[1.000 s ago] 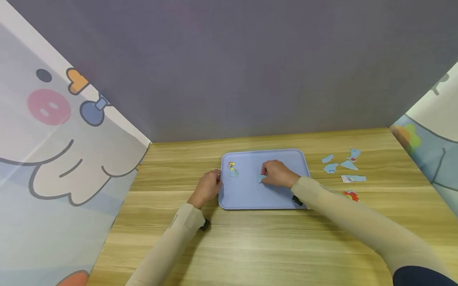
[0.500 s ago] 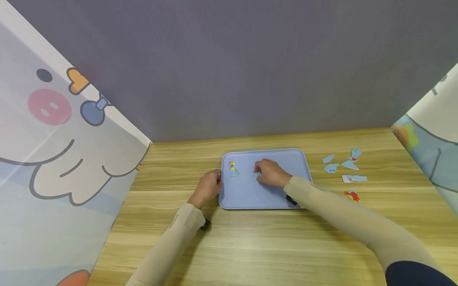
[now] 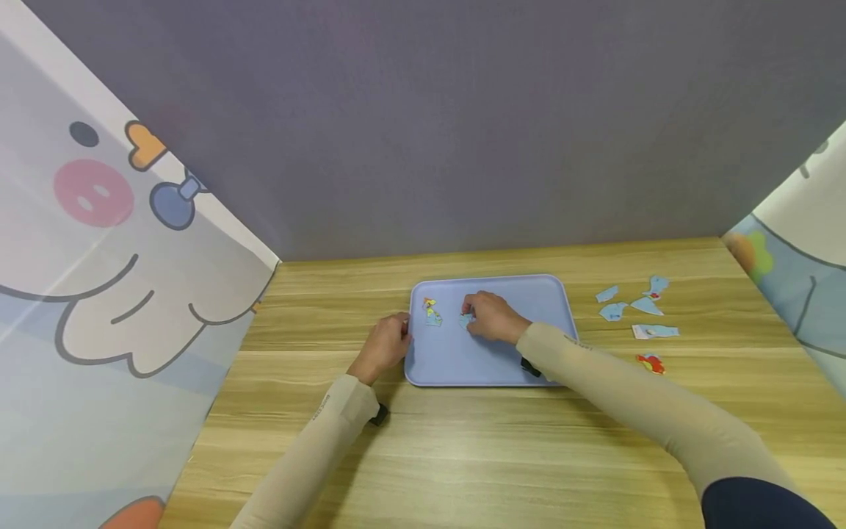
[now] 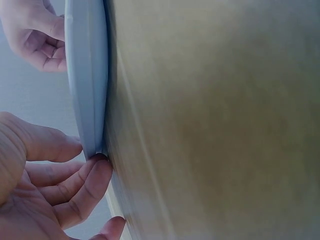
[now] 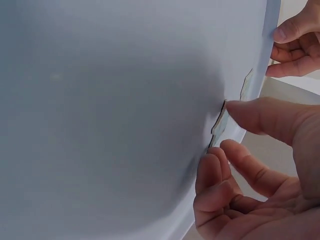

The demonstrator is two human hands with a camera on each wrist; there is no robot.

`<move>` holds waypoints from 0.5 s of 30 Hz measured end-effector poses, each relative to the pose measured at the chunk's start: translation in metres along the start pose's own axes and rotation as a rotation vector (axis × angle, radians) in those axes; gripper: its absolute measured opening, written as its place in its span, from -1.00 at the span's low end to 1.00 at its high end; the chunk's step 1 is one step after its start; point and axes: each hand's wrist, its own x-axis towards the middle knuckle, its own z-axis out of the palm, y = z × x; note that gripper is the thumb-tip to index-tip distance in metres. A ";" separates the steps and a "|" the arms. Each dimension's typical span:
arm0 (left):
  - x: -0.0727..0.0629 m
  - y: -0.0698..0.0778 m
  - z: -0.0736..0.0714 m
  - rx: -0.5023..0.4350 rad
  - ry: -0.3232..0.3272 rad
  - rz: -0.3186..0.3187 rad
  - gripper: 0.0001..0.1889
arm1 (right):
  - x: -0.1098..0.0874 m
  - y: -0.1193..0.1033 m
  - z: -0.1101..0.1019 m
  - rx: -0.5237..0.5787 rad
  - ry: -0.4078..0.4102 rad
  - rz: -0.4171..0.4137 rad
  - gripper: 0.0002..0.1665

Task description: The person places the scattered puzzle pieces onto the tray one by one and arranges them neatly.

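A pale lilac tray (image 3: 456, 364) lies on the wooden table. My left hand (image 3: 385, 344) grips its left rim (image 4: 87, 85), thumb on top and fingertips tucked under the edge. Over the middle of the tray, my right hand (image 3: 494, 317) pinches a light blue paper puzzle piece (image 3: 464, 321). In the right wrist view the thumb rests at one end of this piece (image 5: 220, 120) and the fingertips are at the other, low over the tray. Left of it lies a small group of yellow and blue puzzle pieces (image 3: 432, 316), with a short gap between.
Right of the tray, several light blue puzzle pieces (image 3: 613, 311) lie loose on the table (image 3: 463, 455). A red and yellow piece (image 3: 651, 363) is nearer the front. A grey wall (image 3: 463, 147) rises behind, with printed panels (image 3: 79, 294) at the sides.
The right hand has slid left across the tray with the light blue puzzle piece, closer to the yellow and blue group. My left hand keeps its place on the rim.
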 end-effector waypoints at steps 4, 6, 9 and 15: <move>-0.001 0.000 -0.002 0.004 -0.004 -0.002 -0.71 | 0.000 -0.001 0.001 -0.019 0.007 0.019 -0.72; -0.001 0.000 -0.003 0.005 -0.006 -0.001 -0.71 | 0.000 -0.001 0.001 -0.029 0.011 0.017 -0.73; -0.001 0.001 -0.003 0.005 -0.011 0.000 -0.69 | 0.000 -0.002 0.002 -0.039 0.008 0.010 -0.74; -0.002 0.003 -0.004 -0.003 -0.020 -0.008 -0.65 | 0.002 -0.003 0.002 -0.033 -0.004 0.016 -0.77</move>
